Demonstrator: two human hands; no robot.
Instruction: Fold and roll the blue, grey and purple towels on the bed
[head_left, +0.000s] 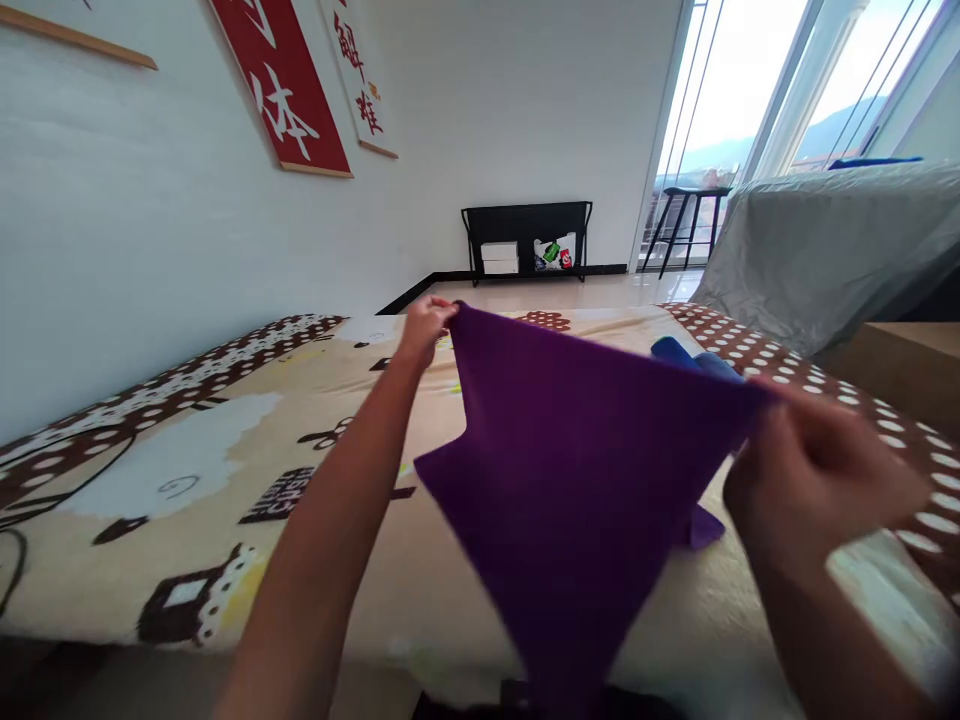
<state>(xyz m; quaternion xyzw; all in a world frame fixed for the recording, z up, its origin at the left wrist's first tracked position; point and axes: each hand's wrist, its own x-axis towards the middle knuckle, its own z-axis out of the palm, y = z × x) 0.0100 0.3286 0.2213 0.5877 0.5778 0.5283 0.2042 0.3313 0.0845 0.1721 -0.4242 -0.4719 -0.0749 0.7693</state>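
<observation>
The purple cloth (570, 500) hangs taut between right hand (814, 480) and left hand (424, 328), fingers pinching both top corners; keeping them level over the bed (187, 480) would help.

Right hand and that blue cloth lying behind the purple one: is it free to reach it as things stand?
Probably not yet. The right hand is pinching a corner of the purple cloth, which the left hand holds stretched at the other corner. The blue cloth lies just beyond on the bed, mostly hidden behind it.
</observation>
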